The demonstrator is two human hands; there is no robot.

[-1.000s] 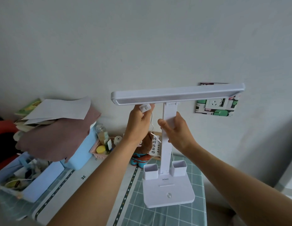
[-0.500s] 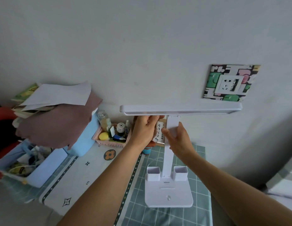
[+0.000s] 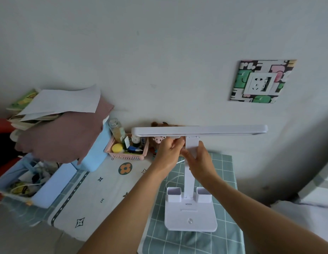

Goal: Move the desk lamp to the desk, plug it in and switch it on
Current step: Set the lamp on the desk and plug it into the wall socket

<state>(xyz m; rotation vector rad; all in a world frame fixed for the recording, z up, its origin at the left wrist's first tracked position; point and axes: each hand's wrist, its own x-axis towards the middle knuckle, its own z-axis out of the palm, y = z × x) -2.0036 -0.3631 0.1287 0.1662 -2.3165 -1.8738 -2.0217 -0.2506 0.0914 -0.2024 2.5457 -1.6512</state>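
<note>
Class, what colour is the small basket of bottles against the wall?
Pink, clearest in the head view.

Before you: desk lamp (image 3: 190, 213) on the desk (image 3: 108, 187), right side. Basket (image 3: 126, 155) behind, against the wall. Wall socket (image 3: 258, 83) above right. Storage box (image 3: 49, 186) at far left.

A pink basket (image 3: 125, 156) is set against the wall at the back edge of the tabletop, filled with small bottles; a yellow-lidded jar (image 3: 117, 148) and a tall clear bottle (image 3: 117, 130) can be made out in it. Just beside its right end a brown plush toy (image 3: 158, 139) is partly hidden. At the left edge a light blue box (image 3: 94, 154) is draped with a mauve cloth (image 3: 66, 136), on which white paper (image 3: 68, 101) and books (image 3: 22, 107) are stacked. Near the front left corner a blue tray (image 3: 51, 187) of cluttered oddments is seen.
</note>
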